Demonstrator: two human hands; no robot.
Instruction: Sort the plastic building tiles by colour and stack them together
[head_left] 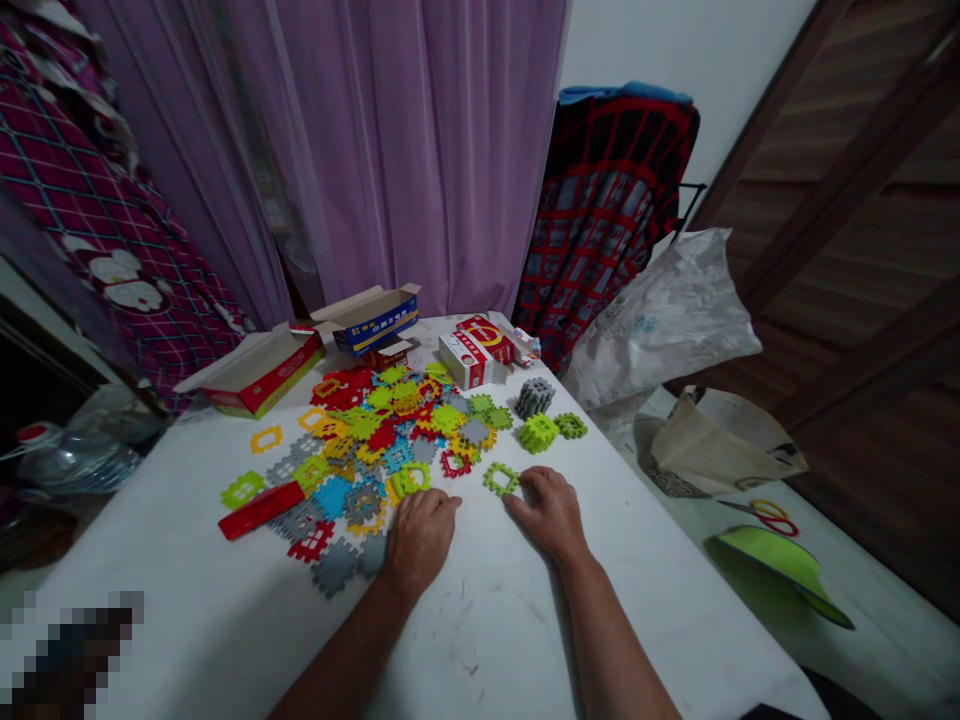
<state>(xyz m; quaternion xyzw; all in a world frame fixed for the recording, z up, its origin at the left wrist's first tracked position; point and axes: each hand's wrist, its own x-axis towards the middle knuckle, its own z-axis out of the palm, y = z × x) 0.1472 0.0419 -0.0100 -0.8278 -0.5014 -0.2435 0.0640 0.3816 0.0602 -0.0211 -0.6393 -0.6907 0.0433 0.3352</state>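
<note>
My right hand [549,508] has its thumb and forefinger at the edge of a green square frame piece [501,479] lying on the white table [480,610]. Close to the pile's lower right edge rests my left hand [421,535], fingers curled down beside a lime green piece [411,478]; whether it holds anything is hidden. The pile of interlocking plastic pieces [382,433] is red, yellow, green, blue and grey. Right of the pile stand a grey stack [535,398] and a lime green stack [538,433], with a darker green stack [571,426] beside them.
Open boxes, one red [285,375] and one blue [382,325], stand at the back left. Red and white boxes [466,360] are at the back. A red bar [261,510] lies left. Beyond the right edge are scissors [772,518] and a green cap [780,570].
</note>
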